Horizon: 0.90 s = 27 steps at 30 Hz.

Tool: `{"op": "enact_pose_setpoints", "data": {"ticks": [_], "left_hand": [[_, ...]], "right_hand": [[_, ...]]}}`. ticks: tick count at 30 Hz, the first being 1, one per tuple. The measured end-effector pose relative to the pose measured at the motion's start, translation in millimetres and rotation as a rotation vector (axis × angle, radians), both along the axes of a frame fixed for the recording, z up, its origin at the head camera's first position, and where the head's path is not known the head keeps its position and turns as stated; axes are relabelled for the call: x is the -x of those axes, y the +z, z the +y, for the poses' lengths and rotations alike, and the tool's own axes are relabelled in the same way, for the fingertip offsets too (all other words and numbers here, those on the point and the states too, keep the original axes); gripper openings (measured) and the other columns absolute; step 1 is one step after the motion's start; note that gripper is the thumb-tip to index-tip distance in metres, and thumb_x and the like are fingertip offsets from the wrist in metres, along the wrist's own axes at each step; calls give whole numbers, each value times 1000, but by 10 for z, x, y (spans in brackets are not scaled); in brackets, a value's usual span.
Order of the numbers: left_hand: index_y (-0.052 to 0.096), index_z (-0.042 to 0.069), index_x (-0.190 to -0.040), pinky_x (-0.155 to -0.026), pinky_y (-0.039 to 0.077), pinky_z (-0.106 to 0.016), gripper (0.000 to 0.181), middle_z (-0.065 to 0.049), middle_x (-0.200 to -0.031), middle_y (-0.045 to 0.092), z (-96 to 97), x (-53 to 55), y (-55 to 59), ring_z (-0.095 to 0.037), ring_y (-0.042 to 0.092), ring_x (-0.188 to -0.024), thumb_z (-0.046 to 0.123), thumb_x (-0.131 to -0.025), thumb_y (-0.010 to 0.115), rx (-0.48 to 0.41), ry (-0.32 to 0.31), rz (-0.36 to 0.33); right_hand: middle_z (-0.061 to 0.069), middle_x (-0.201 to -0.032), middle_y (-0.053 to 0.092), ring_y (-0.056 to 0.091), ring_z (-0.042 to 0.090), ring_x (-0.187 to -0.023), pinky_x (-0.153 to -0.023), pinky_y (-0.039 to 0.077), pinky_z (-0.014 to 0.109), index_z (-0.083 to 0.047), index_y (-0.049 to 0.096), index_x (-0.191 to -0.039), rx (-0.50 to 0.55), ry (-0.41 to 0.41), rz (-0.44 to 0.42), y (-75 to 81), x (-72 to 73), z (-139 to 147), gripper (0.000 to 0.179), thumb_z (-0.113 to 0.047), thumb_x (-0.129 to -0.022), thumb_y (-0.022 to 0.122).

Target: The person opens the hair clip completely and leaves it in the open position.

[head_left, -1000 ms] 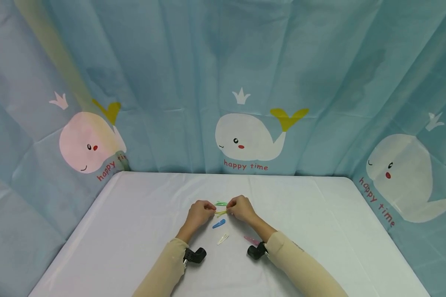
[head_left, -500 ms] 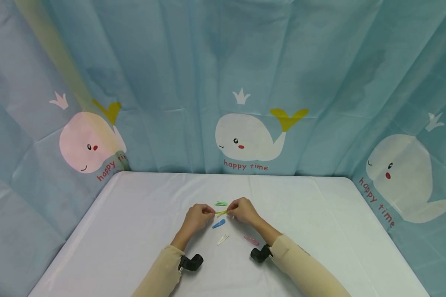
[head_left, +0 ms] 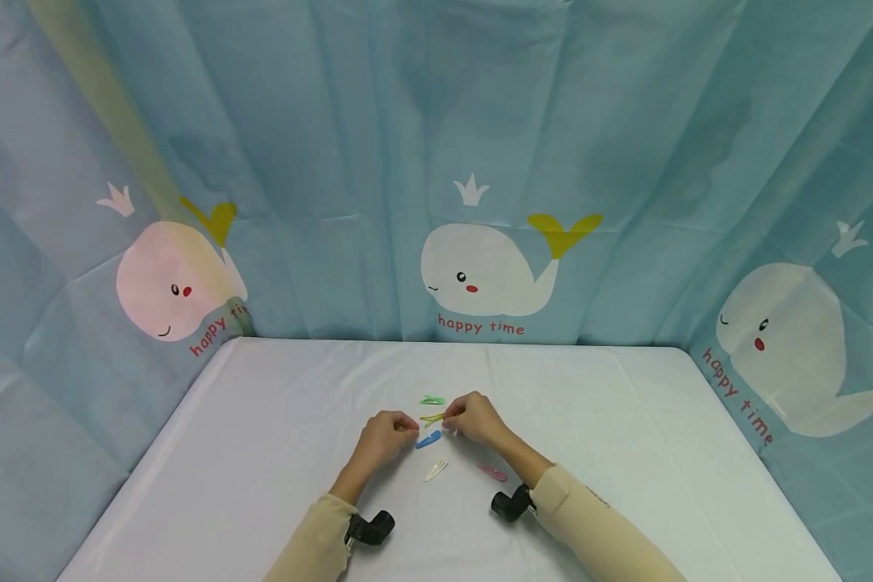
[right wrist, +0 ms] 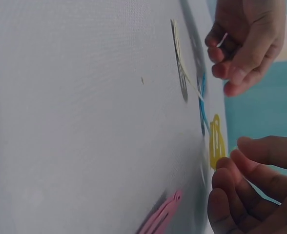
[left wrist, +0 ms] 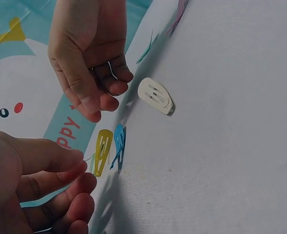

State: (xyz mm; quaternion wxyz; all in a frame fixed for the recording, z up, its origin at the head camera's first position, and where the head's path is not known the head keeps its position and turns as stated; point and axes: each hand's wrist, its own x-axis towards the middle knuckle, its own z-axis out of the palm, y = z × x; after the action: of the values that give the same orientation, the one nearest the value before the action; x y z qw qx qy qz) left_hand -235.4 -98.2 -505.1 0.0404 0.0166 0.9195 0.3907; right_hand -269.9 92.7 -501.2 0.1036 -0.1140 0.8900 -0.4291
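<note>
A yellow snap hair clip [head_left: 432, 419] lies open on the white table, between the two hands in the head view. My right hand [head_left: 471, 418] is at its right end, with fingers loosely bent and nothing between them. My left hand [head_left: 389, 435] is to the left of a blue hair clip [head_left: 428, 439], fingers relaxed, thumb near the index finger, holding nothing. The left wrist view shows the yellow clip [left wrist: 102, 152] and blue clip [left wrist: 119, 142] just beyond my left fingertips [left wrist: 76, 157]. In the right wrist view, the yellow clip [right wrist: 216, 142] stands close to the right fingertips.
Behind the yellow clip lies a green hair clip [head_left: 432, 399]. Nearer to me are a white hair clip [head_left: 436, 470] and a pink one [head_left: 491, 471]. The white table [head_left: 626, 453] ends at a blue whale-print curtain [head_left: 364, 267].
My left hand has let go of the yellow clip and drawn back left and toward me. The right hand has eased slightly toward me. The yellow clip lies in about the same place.
</note>
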Motion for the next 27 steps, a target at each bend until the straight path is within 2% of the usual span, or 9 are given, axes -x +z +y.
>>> {"op": "enact_pose_setpoints", "data": {"ticks": [7,15,27], "left_hand": [[74,8,-86,-58,41,-26,7,0,-71,65,10,-49,-10,-10,52,-62,15,-84,73,20,-12,12],[73,9,-84,-59,40,-27,7,1,-71,64,42,-49,-48,-11,51,-64,16,-82,74,79,-4,-1],[72,9,-81,-58,41,-26,6,1,-70,65,79,-74,-39,-9,53,-62,12,-79,77,81,-38,6]], "right_hand": [[1,-69,65,52,9,-55,-52,42,23,-3,73,-83,-1,15,-14,8,-23,-41,6,-8,-84,72],[2,-69,65,53,8,-53,-51,42,20,-2,72,-81,-25,25,-9,-4,-54,-106,5,-7,-82,73],[5,-67,67,50,8,-52,-49,41,19,0,73,-79,-38,38,9,8,-85,-184,5,-4,-78,75]]}}
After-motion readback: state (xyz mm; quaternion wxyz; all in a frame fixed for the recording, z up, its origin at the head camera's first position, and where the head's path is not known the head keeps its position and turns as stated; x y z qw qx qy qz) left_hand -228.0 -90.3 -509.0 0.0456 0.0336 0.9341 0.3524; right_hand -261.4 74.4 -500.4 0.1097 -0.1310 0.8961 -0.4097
